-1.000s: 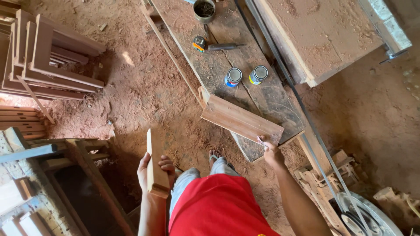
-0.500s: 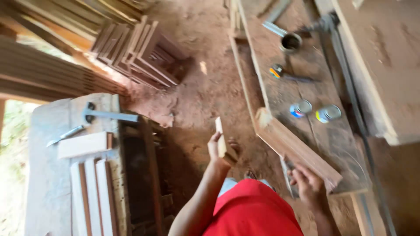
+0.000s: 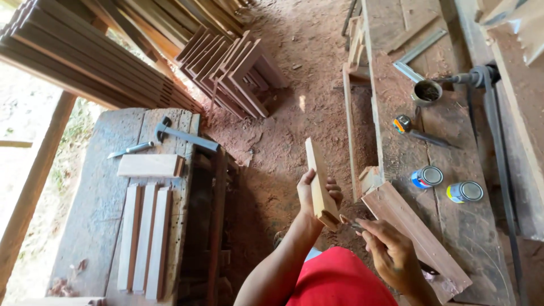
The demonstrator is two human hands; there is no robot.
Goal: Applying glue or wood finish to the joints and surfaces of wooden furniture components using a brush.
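Left hand grips one wooden piece upright; right hand, just beside its lower end, pinches one thin tool; two cans stand on bench.

We grip a short wooden slat upright in our left hand, our right hand holding a thin tool at its lower end.

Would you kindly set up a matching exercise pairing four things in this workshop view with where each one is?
Things:
1. hammer
2. short wood piece
3. two small tins
4. three wood strips

Places:
A. on the right bench
B. side by side at the left bench's near end
C. in the left hand
D. at the left bench's far end

Pairs: 1-D, 2-C, 3-A, 4-B
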